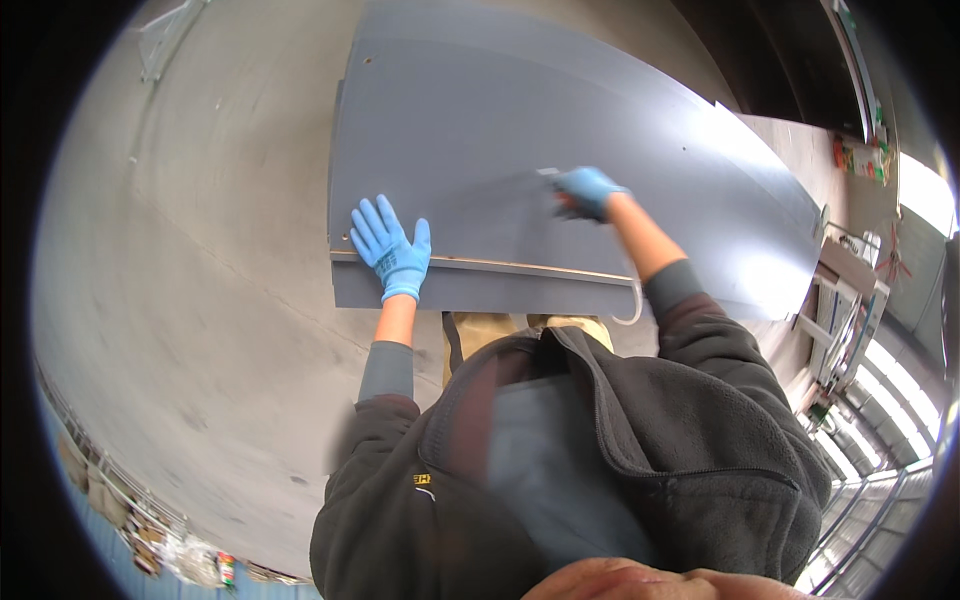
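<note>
A large grey-blue panel (480,150) lies in front of me. My left hand (395,255), in a light blue glove, rests flat near its left near corner, fingers spread and holding nothing. Over the middle of the panel is my right hand (590,192), also gloved and blurred by motion. Its fingers are closed around a small object with a pale tip (547,172); its kind is too smeared to tell. A narrow strip with a light edge (530,268) runs along the near side. From its right end a pale, thin band (637,305) curls down.
Grey concrete floor (200,260) spreads to the left. At the far left stands a pale metal frame (165,35). A dark, large panel (770,60) is at the far right, with pale equipment (840,315) below it. Assorted items (190,560) lie along the lower-left wall.
</note>
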`<control>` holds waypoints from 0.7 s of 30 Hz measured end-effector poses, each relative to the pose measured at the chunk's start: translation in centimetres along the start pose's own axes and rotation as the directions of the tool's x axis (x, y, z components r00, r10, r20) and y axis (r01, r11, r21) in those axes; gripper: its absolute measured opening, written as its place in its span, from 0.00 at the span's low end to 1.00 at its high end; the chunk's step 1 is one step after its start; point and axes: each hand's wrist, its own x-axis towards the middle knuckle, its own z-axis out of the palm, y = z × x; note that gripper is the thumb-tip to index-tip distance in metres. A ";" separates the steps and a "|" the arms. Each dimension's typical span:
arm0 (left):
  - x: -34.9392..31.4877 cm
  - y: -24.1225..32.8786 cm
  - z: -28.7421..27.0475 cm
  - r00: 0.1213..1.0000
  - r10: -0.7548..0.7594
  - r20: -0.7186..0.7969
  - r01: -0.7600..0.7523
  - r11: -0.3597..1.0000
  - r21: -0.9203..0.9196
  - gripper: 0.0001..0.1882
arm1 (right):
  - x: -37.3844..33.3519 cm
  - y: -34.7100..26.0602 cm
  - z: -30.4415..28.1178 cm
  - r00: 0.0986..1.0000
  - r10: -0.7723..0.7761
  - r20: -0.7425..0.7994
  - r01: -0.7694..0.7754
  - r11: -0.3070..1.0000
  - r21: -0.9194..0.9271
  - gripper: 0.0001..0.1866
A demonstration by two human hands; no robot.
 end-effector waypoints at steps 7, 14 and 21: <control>-2.8 2.2 0.1 0.990 -0.032 0.137 0.021 0.997 0.080 0.54 | -2.0 46.1 -23.7 0.704 0.544 -0.456 -0.571 0.816 0.091 0.13; -4.6 5.4 1.3 0.984 -0.067 0.163 0.048 0.992 0.114 0.54 | 6.2 14.4 -15.0 0.919 -0.170 -0.356 0.051 0.946 -0.320 0.15; -7.7 7.6 0.5 0.969 0.027 0.245 -0.037 0.999 0.036 0.53 | -4.7 -21.8 5.9 0.683 -0.701 0.208 0.694 0.533 -0.485 0.20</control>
